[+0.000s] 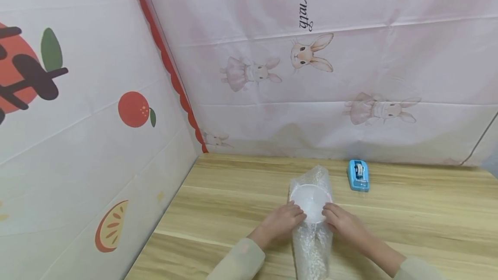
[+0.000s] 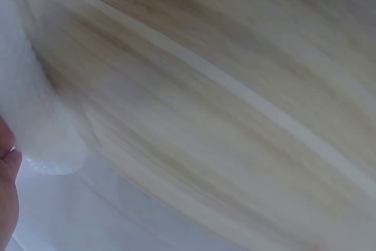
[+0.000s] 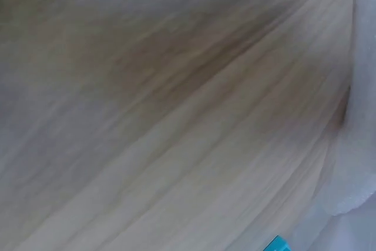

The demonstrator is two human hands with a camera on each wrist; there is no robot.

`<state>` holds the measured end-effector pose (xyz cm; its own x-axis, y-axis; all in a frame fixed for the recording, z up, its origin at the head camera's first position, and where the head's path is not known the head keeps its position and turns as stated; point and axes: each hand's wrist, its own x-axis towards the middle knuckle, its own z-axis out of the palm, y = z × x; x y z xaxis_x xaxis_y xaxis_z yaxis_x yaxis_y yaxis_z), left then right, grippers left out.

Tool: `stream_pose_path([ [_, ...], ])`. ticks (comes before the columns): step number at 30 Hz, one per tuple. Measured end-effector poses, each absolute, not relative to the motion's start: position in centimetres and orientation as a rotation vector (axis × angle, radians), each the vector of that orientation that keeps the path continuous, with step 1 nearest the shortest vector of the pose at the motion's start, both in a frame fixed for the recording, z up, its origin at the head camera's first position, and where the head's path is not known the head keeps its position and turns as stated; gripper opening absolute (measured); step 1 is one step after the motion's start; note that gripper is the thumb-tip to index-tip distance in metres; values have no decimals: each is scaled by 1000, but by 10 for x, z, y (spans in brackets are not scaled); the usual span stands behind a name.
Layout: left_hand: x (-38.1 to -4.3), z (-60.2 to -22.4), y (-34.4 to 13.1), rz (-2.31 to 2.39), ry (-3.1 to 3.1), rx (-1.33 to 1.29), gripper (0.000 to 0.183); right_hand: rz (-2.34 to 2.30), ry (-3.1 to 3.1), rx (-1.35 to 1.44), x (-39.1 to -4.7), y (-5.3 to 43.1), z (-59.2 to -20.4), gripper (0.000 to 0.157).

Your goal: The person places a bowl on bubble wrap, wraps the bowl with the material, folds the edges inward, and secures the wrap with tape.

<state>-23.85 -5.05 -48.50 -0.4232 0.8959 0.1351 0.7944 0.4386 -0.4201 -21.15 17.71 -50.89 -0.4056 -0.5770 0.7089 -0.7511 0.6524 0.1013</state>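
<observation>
A round white bowl (image 1: 311, 200) lies on a long strip of bubble wrap (image 1: 312, 249) in the head view. My left hand (image 1: 281, 220) holds the near left of its rim, fingertips over the edge. Across from it, my right hand (image 1: 346, 224) grips the right side of the rim. The wrap runs out beyond the bowl and back toward me beneath it. In the left wrist view, part of the left hand (image 2: 7, 186) shows at the edge beside the wrap (image 2: 44, 127). The right wrist view shows the wrap (image 3: 355, 168) at its right edge; the right hand is out of that picture.
A blue tape dispenser (image 1: 358, 176) stands on the wood-grain table (image 1: 233, 189), behind and right of the bowl. Printed cloth walls close off the table at the left (image 1: 97, 150) and at the back (image 1: 264, 128).
</observation>
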Motion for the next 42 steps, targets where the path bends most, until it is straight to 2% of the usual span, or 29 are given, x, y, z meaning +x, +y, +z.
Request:
stream_pose_path([
  [2, -238, -486, -54, 443, -2340, -1463, 33, 295, -2097, 1031, -210, 177, -511, 45],
  [7, -237, -486, -62, 522, -2311, -1510, 41, 285, -2043, 1056, -205, 180, -516, 42],
  [19, -239, -488, -64, 542, -2252, -1526, 44, -11, -1945, 1197, -204, 194, -528, 45],
  [27, -238, -489, -65, 574, -2228, -1535, 71, -18, -1940, 1280, -201, 188, -533, 47],
  [31, -238, -489, -65, 566, -2272, -1539, 78, 20, -1961, 1286, -199, 185, -532, 50],
  [35, -240, -490, -65, 549, -2300, -1542, 77, 33, -1974, 1284, -197, 185, -532, 51],
  [42, -240, -490, -64, 494, -2324, -1546, 62, 82, -2010, 1254, -194, 186, -534, 49],
])
